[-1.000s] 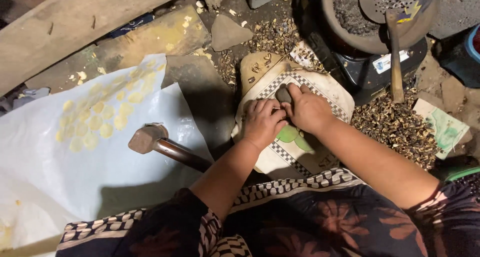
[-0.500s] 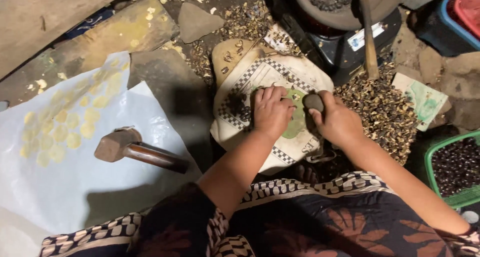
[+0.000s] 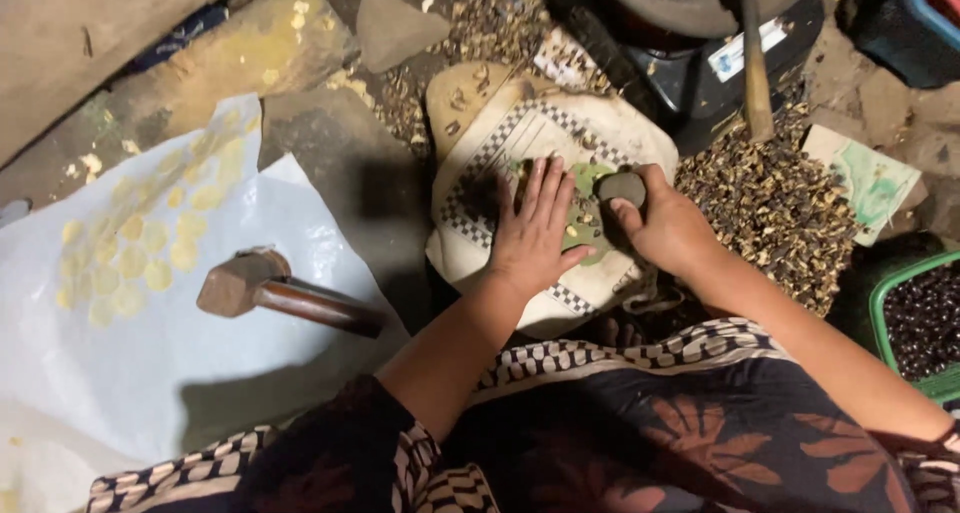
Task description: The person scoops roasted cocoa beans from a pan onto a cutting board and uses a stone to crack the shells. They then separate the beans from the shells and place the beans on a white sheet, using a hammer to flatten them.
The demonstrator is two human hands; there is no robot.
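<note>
My left hand (image 3: 535, 233) lies flat, fingers spread, on a pale cloth with a checked border (image 3: 520, 143) that covers a rounded block on the ground. My right hand (image 3: 665, 228) grips a small dark grey stone (image 3: 622, 186) just right of the left fingertips. Between the hands, on the cloth, sits a green patch (image 3: 582, 188) with small dark bits on it. A wooden-handled hammer (image 3: 285, 295) rests on a white sheet (image 3: 150, 373) to the left, well apart from both hands.
Rows of flat pale yellow discs (image 3: 140, 253) lie on the white sheet. A heap of brown husks (image 3: 775, 213) spreads right of the cloth. A green basket of dark seeds (image 3: 925, 318) sits at the right edge. A dark round vessel (image 3: 690, 3) and wooden stick (image 3: 755, 63) stand behind.
The right hand with the stone has shifted slightly right of the cloth's centre, and the left hand has flattened out with its fingers spread. The view has moved a little to the right.
</note>
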